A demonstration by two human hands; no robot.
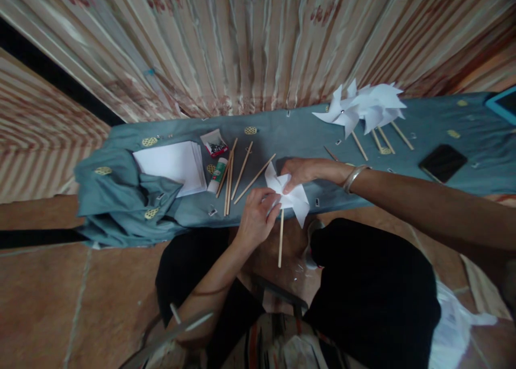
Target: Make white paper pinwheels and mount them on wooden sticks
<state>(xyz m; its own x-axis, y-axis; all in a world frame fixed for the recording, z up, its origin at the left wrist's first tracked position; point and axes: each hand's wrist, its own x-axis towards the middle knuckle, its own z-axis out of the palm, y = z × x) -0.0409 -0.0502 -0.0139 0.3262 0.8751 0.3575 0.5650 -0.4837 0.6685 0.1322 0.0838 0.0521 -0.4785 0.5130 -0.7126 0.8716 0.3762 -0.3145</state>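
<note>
A white paper pinwheel (297, 198) on a wooden stick (281, 240) lies at the table's near edge, its stick pointing toward me past the edge. My left hand (258, 212) pinches the pinwheel's left side near the centre. From the upper right, my right hand (299, 173) presses its fingers onto the paper by the middle; a silver bangle circles that wrist. The pinwheel's centre is partly hidden by my fingers. Just left of it, a loose stick (253, 180) lies slanted on the cloth.
Several loose sticks (228, 183), a glue stick (218, 173), a small box of pins (214, 143) and a paper stack (171, 165) lie left. Several finished pinwheels (373, 108), a phone (442, 163) and a blue-edged tablet (503, 105) are right. A curtain (258, 46) hangs behind the table.
</note>
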